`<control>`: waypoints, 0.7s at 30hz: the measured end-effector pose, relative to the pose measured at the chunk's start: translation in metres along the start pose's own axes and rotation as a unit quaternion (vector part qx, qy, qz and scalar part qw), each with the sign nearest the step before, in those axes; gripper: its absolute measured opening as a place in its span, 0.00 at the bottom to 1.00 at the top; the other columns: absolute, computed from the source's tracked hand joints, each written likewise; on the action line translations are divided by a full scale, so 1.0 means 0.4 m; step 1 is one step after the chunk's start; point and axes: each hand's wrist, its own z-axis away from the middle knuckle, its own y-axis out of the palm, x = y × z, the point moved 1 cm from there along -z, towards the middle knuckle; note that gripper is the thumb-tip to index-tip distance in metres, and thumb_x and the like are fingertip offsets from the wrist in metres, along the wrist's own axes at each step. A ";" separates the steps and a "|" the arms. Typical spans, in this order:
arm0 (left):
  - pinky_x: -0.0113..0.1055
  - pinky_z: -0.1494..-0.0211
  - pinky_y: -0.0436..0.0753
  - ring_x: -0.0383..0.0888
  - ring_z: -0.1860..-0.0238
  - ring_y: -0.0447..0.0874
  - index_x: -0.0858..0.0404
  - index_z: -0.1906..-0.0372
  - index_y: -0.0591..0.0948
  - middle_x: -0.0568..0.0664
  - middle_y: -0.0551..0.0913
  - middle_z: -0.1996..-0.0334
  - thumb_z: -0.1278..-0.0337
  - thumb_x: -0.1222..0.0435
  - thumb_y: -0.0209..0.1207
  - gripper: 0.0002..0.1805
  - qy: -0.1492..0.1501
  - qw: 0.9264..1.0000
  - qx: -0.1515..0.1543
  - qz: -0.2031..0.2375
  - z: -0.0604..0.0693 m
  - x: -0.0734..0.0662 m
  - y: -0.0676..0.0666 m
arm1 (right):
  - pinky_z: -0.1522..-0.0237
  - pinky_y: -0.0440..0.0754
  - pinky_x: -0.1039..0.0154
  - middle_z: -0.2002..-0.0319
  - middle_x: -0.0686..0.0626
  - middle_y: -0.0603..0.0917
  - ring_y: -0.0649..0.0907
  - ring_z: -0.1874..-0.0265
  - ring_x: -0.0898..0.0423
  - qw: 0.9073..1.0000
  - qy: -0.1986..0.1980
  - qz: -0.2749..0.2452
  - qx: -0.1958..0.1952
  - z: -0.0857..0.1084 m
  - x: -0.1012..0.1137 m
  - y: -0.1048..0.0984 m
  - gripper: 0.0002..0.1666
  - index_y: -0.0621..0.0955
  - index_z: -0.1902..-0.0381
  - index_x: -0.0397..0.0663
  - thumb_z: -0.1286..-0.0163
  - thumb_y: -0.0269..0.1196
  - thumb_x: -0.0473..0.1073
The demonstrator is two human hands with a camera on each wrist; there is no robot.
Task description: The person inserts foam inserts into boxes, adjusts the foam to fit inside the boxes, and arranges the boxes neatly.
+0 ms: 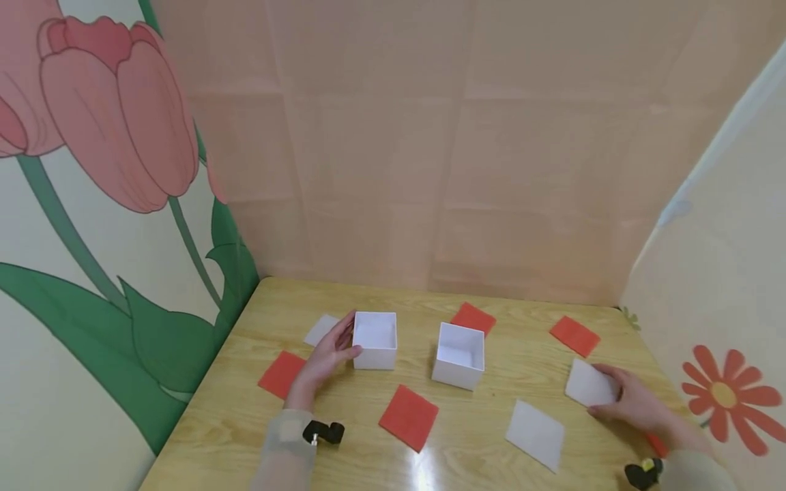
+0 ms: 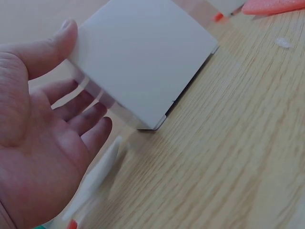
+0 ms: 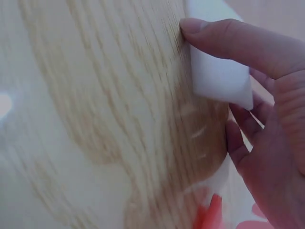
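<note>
My left hand (image 1: 328, 358) rests against the left side of a white open-topped box (image 1: 374, 358). Its thumb touches the box's near left edge and its fingers extend loosely along the side, as the left wrist view (image 2: 52, 129) shows from below. At the table's right, my right hand (image 1: 632, 402) holds a white foam-like square (image 1: 589, 384) by its edges; in the right wrist view the thumb lies on one edge of the square (image 3: 219, 71) and fingers are behind it. A second white open-topped box (image 1: 457, 368) stands to the right of the first.
Red squares lie about the wooden table (image 1: 344, 450): one front centre (image 1: 409, 418), one left (image 1: 282, 375), one behind the second box (image 1: 473, 318), one back right (image 1: 574, 335). White squares lie front right (image 1: 535, 435) and behind the left hand (image 1: 321, 330). Walls border the table.
</note>
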 end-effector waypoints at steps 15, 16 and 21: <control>0.51 0.16 0.52 0.61 0.15 0.48 0.67 0.14 0.53 0.62 0.50 0.14 0.31 0.77 0.64 0.47 0.000 1.000 -0.001 -0.002 0.002 -0.004 0.002 | 0.44 0.75 0.25 0.37 0.16 0.68 0.75 0.42 0.25 0.998 0.024 0.039 0.048 0.001 0.040 -0.001 0.64 0.62 0.23 0.24 0.38 0.79 0.61; 0.52 0.16 0.52 0.61 0.15 0.48 0.67 0.14 0.53 0.63 0.50 0.14 0.31 0.78 0.64 0.47 0.000 1.000 -0.001 -0.002 0.002 -0.005 0.001 | 0.44 0.76 0.26 0.37 0.17 0.69 0.76 0.42 0.25 0.998 0.022 0.036 0.041 0.002 0.040 -0.001 0.64 0.62 0.22 0.24 0.38 0.80 0.61; 0.53 0.16 0.51 0.62 0.15 0.48 0.68 0.14 0.53 0.64 0.50 0.15 0.31 0.77 0.65 0.47 -0.001 1.000 0.003 -0.004 0.001 -0.007 -0.002 | 0.48 0.80 0.46 0.35 0.19 0.69 0.76 0.42 0.29 1.000 0.021 0.004 0.018 0.016 0.029 0.007 0.62 0.61 0.19 0.29 0.34 0.77 0.59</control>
